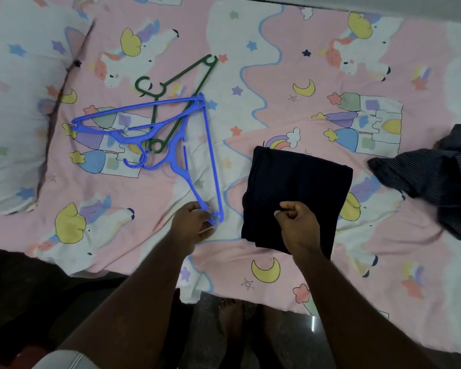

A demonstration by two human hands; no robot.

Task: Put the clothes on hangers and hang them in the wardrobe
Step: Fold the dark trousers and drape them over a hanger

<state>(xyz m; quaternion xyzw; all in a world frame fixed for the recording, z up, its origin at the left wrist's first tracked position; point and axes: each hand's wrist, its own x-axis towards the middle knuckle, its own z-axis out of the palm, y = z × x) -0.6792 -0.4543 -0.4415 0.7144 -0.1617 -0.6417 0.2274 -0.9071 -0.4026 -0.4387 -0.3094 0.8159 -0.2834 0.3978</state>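
Observation:
A folded navy garment (298, 182) lies on the bed, near its front edge. My right hand (297, 226) hovers over its near part with fingers curled; no cloth shows between them. Left of it, two blue hangers and a green one lie tangled in a pile. My left hand (190, 225) pinches the near corner of the nearer blue hanger (213, 155). The second blue hanger (133, 113) lies across it, farther left. The green hanger (186, 75) lies partly beneath both. A dark striped garment (437, 179) lies crumpled at the right edge.
The bed carries a pink and white unicorn-print sheet (304, 75). A matching pillow (16, 115) sits at the left. The bed's front edge runs just before my arms, with dark floor (210, 328) and my feet below. A pale wall strip shows at the top right.

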